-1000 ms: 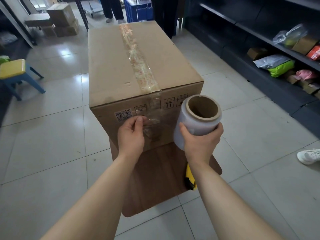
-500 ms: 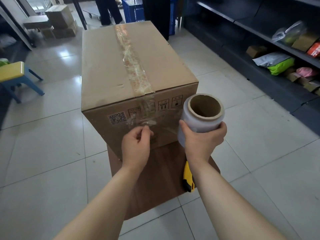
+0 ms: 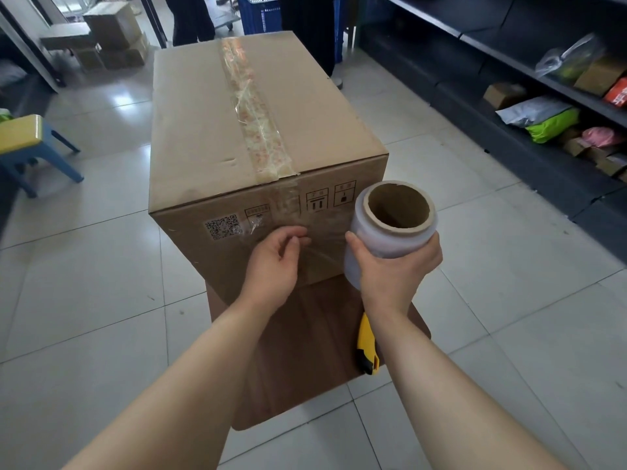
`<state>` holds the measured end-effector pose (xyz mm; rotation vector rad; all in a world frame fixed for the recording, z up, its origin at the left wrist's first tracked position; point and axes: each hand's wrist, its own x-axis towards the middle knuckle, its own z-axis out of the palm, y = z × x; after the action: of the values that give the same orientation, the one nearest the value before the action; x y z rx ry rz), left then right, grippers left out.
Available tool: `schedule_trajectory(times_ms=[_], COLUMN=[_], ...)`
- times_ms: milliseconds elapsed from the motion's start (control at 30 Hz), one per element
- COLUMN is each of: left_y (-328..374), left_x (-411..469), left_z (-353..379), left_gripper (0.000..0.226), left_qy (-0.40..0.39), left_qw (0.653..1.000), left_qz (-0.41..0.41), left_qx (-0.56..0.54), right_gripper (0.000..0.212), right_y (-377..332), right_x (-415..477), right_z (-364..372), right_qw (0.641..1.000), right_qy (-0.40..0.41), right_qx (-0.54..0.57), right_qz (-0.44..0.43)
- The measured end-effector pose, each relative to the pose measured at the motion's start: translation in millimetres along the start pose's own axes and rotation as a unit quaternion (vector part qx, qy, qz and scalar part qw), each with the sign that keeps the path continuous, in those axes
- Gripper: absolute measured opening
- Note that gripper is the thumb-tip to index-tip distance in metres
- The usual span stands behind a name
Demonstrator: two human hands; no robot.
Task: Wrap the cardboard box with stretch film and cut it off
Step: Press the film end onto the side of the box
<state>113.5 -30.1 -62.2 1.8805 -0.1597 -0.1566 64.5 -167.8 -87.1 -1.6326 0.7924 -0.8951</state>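
A large taped cardboard box (image 3: 210, 137) stands on a small dark wooden table (image 3: 305, 361). My right hand (image 3: 393, 269) grips a roll of stretch film (image 3: 390, 228) upright in front of the box's near right corner. A clear sheet of film (image 3: 322, 245) runs from the roll leftward across the box's near face. My left hand (image 3: 274, 262) pinches the film's free end against that face, below the printed symbols. A yellow utility knife (image 3: 366, 344) lies on the table under my right wrist.
A yellow-topped blue stool (image 3: 30, 147) stands at the left. Dark shelving (image 3: 509, 106) with bags and small boxes runs along the right. Stacked cartons (image 3: 112, 35), a blue crate (image 3: 261, 11) and a person's legs (image 3: 190, 18) are behind the box. White tiled floor surrounds the table.
My left hand has shifted slightly right and down along the box's near face with the film end. The roll has stayed beside the box's right corner, and the film between looks stretched flatter.
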Motion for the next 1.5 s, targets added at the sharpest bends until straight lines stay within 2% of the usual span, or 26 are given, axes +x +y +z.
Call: schedule_trajectory(times_ms=[67, 200, 300, 400, 533, 633, 700, 800, 933, 1067, 1200, 1333, 1500], left_y=[2.4, -2.6, -2.0, -0.6, -6.9, -18.5, -27.6, -30.7, -25.1, -16.6, 0.9, 5.6, 4.0], left_x=[-2.5, -4.7, -4.9, -8.8, -11.6, -27.0, -22.4, -11.2, -22.3, -5.8, -10.5, 3.8, 2.4], left_z=[-2.1, -14.1, -21.3, -26.4, -28.3, -19.2, -16.9, -16.9, -5.0, -8.0, 9.4, 8.8, 11.9], left_gripper=[0.022, 0.020, 0.022, 0.025, 0.024, 0.024, 0.025, 0.025, 0.023, 0.023, 0.024, 0.026, 0.029], left_qy=[0.004, 0.101, 0.098, 0.142, 0.163, 0.104, 0.056, 0.079, 0.061, 0.134, 0.047, 0.087, 0.100], left_qw=[1.000, 0.995, 0.995, 0.988, 0.984, 0.993, 0.996, 0.991, 0.996, 0.986, 0.997, 0.994, 0.993], left_qz=[0.000, 0.014, 0.012, 0.046, 0.065, 0.060, 0.009, -0.043, -0.009, -0.031, 0.020, 0.017, 0.008], left_qx=[-0.006, -0.011, -0.031, -0.050, -0.033, 0.020, 0.067, 0.098, 0.064, 0.095, 0.061, 0.063, 0.059], right_gripper=[0.110, 0.107, 0.106, 0.105, 0.106, 0.105, 0.106, 0.107, 0.106, 0.106, 0.106, 0.101, 0.097], right_y=[-0.4, -3.4, -5.6, -6.8, -6.7, -5.8, -5.2, -3.9, -3.5, -3.1, -2.8, -2.2, 0.1], right_x=[-0.5, -2.2, -2.1, -1.9, -2.4, -1.7, -1.5, -0.6, -0.6, -0.8, -1.2, 0.9, 7.6], right_z=[-0.2, -0.9, -1.5, -1.9, -1.2, -1.4, -1.2, -1.2, -1.2, -1.1, -0.2, -5.1, -13.5], right_qw=[1.000, 1.000, 0.999, 0.999, 0.999, 0.999, 0.999, 0.999, 0.999, 0.999, 0.999, 0.997, 0.998], right_qy=[-0.003, -0.006, -0.007, -0.010, -0.013, -0.013, -0.013, -0.017, -0.016, -0.019, -0.022, -0.041, -0.054], right_qx=[0.010, 0.029, 0.034, 0.040, 0.042, 0.040, 0.040, 0.041, 0.038, 0.043, 0.045, 0.059, 0.041], right_qz=[0.001, 0.005, 0.002, 0.000, 0.000, -0.004, -0.004, -0.002, -0.003, 0.002, 0.003, 0.009, -0.003])
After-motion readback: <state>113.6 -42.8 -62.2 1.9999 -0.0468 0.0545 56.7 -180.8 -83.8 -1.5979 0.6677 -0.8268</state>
